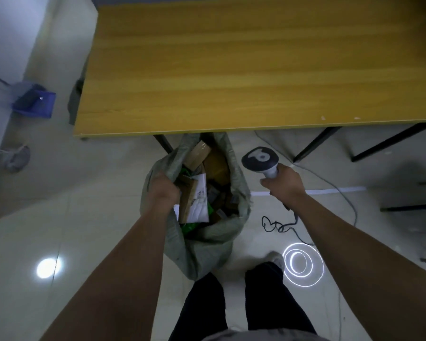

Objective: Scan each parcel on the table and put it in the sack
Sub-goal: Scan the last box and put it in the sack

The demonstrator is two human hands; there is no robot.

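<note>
A grey-green woven sack [207, 244] stands open on the floor just in front of the table's near edge. Inside it lie several parcels: brown cardboard boxes [198, 153], a white mailer [199, 200] and green packets. My left hand [164, 190] grips the sack's left rim, beside a brown box. My right hand [284, 184] holds a grey handheld barcode scanner [260, 158] by its handle, to the right of the sack; the scanner's head points up toward the table. The wooden table top [244, 70] shows no parcels.
The scanner's cable [276, 226] coils on the tiled floor at the right. Black table legs [315, 143] stand behind it. A blue bin [35, 102] sits on the floor at the far left. My legs and one shoe [277, 259] are at the bottom.
</note>
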